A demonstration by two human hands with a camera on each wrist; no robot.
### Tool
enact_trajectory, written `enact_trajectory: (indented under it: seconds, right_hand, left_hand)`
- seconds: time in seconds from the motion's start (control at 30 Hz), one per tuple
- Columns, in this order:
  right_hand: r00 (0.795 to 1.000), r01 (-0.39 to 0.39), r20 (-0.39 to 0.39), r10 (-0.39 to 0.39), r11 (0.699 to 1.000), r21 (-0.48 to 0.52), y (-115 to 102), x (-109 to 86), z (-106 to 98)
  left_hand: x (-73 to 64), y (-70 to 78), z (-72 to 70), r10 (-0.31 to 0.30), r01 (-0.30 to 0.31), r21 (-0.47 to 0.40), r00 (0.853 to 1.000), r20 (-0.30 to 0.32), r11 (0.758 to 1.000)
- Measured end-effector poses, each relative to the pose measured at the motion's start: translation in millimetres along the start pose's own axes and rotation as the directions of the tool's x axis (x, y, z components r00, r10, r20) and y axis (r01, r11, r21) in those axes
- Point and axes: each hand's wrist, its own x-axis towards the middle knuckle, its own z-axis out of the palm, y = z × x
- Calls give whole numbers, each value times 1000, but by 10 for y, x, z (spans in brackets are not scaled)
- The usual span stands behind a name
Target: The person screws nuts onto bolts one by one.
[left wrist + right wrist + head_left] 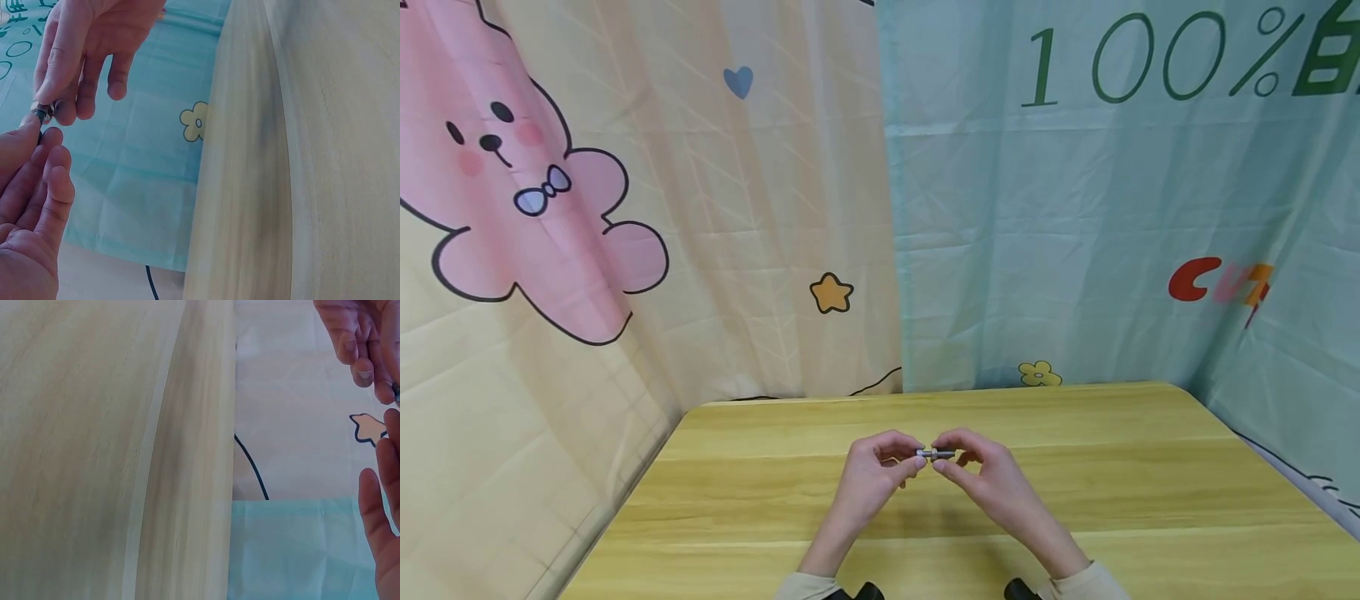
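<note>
A small metal bolt [943,454], silver with a darker shank, lies level between both hands above the table. Its left end is pinched by the thumb and forefinger of my left hand [874,471]. My right hand [988,475] has its thumb and forefinger at a shiny nut-like ring around the bolt's middle, while the dark right end reaches in under its fingers. In the left wrist view the ring [42,112] shows between the fingertips of both hands. At the right wrist view's edge, only a sliver of the bolt [396,391] appears; the rest is cut off.
A light wood-grain table [737,500] spreads beneath both hands. Behind it hang a cream curtain [760,208] with a pink bear and a teal curtain [1037,225] with green lettering. Black wrist mounts [869,592] show at the bottom.
</note>
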Motion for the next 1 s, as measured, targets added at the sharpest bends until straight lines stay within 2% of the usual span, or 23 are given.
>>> enact_trajectory:
  seconds: [0.13, 0.37, 0.47, 0.6, 0.7, 0.87, 1.0]
  right_hand:
    - [999, -51, -14, 50, 998, -45, 5, -3, 19]
    - [994, -106, -8, 106, 993, -58, -24, -5, 44]
    - [997, -70, 15, 70, 997, -29, -17, -4, 39]
    - [999, 22, 29, -23, 1000, 14, -11, 1, 23]
    - [998, 52, 22, -52, 999, 1, -9, 4, 19]
    - [999, 40, 9, -40, 998, -45, -5, 4, 17]
    - [1000, -2, 10, 3, 997, -72, -11, 0, 22]
  left_hand:
    - [39, -121, 1, -3, 3, 2, 1000, 0, 1000]
    - [43, -166, -4, 15, -15, -17, 1000, 3, 1000]
    - [37, -165, -8, 20, -20, -15, 1000, -5, 1000]
    - [37, -159, -15, 25, -25, 4, 1000, -11, 1000]
    - [39, -154, -9, 17, -17, 1, 1000, -9, 1000]
    - [-4, 4, 7, 1, -1, 5, 1000, -7, 1000]
    - [-52, 145, 6, 6, -6, 3, 1000, -1, 1000]
